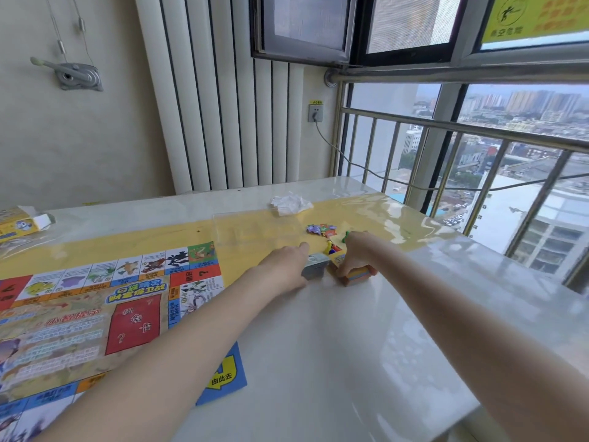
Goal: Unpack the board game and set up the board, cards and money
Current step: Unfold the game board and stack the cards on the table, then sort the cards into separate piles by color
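left hand (288, 266) touching grey stack (315, 266) | right hand (353, 255) seemingly pinching orange stack (358, 275)

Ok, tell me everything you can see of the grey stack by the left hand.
The grey stack is a small block of what look like paper notes or cards, grey on its sides with a pale printed top. It lies flat on the table, just past the board's corner. The left hand rests against its left side; an orange stack sits apart to its right.

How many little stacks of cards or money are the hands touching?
2. A grey stack sits under the left hand; an orange stack is held by the right hand. More may hide behind the hands.
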### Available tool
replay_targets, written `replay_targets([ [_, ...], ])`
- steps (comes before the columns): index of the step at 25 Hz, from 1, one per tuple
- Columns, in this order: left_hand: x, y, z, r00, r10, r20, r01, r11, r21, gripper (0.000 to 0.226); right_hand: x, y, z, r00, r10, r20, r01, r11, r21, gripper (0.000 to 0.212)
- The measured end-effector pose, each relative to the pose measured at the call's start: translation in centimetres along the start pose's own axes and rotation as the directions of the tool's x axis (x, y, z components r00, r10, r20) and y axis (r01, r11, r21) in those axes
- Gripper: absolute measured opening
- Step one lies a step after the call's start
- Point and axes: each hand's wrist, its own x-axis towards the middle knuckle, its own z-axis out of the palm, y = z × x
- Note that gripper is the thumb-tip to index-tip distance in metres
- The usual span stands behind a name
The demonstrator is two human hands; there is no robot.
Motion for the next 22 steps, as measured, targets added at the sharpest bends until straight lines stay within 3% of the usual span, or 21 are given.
replay_targets([
  [5, 0.5, -0.5, -0.1, 0.999, -0.041, -0.016, 0.04, 0.998, -0.052, 0.06, 0.5, -0.1, 0.3, 1.0, 0.007, -0.002, -0.007, 0.994, 0.105, 0.045],
  [9, 0.5, -1.1, 0.1, 0.998, -0.054, -0.037, 0.048, 0.989, -0.139, 0.068, 1.3, -0.3, 1.0, 1.0, 0.012, -0.019, -0.012, 1.0, -0.005, 0.051],
  [12, 0.4, -1.4, 0.3, 0.999, -0.014, -0.036, 0.008, 0.987, -0.162, 0.077, 1.1, -0.6, 0.9, 0.999, 0.024, 0.048, -0.023, 0.999, -0.032, 0.049],
  [16, -0.2, -2.0, 0.2, 0.976, 0.026, -0.216, -0.062, 0.985, -0.163, 0.059, 1.0, 0.2, 0.9, 0.975, 0.049, 0.216, -0.078, 0.989, 0.125, 0.017],
  [19, -0.8, -2.0, 0.0, 0.942, 0.046, -0.331, -0.121, 0.97, -0.211, 0.047, 0.9, 0.3, 1.4, 0.96, 0.073, 0.272, -0.141, 0.961, 0.238, 0.032],
  [22, -1.5, -1.5, -0.3, 0.882, 0.028, -0.471, -0.185, 0.938, -0.292, 0.039, 0.3, 0.7, 1.5, 0.972, 0.089, 0.215, -0.152, 0.944, 0.293, 0.032],
])
